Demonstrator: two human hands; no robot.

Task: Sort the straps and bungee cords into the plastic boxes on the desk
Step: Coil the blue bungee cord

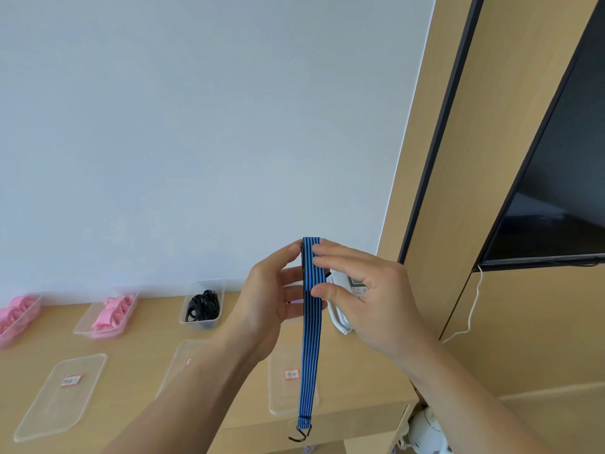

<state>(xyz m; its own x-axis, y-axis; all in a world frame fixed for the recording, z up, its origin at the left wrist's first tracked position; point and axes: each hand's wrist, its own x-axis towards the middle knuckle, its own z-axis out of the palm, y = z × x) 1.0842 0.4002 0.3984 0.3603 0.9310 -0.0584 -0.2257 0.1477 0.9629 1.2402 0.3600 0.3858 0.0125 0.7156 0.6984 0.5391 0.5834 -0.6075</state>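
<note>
A flat blue bungee cord with dark stripes hangs folded in front of me, its black hook at the bottom end. My left hand pinches its folded top from the left. My right hand pinches it from the right with thumb and fingers. On the desk stand clear plastic boxes: two with pink straps and one with black straps.
Three clear lids with labels lie on the wooden desk. A white phone sits behind my hands. A dark screen hangs on the right wall. White appliances lie on the floor at the lower right.
</note>
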